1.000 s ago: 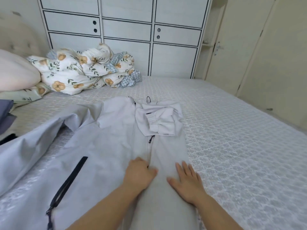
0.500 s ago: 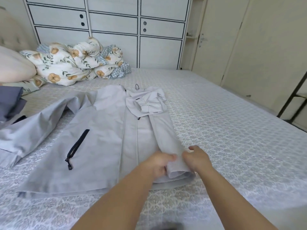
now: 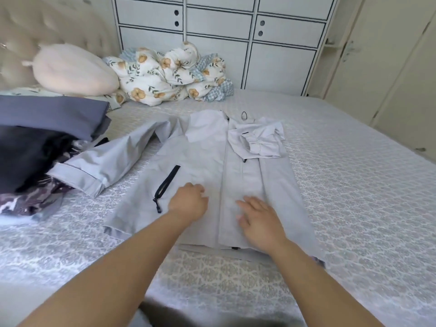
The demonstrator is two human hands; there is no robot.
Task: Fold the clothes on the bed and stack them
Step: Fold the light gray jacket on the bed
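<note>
A light grey zip jacket lies spread on the patterned bed sheet. Its right side is folded in over the middle, with the cuff bunched near the collar. Its left sleeve stretches out flat toward the left. My left hand rests on the jacket front beside the black pocket zip. My right hand lies flat, fingers straight, on the folded panel near the hem. Neither hand holds any cloth.
A stack of dark clothes, navy on top and patterned at the bottom, sits at the left. A pink pillow and a floral duvet lie at the head of the bed. White cabinets stand behind.
Both hands have let go of the jacket's right edge near the hem and now lie on its front. The camera view has swung left, bringing the dark stack into sight.
</note>
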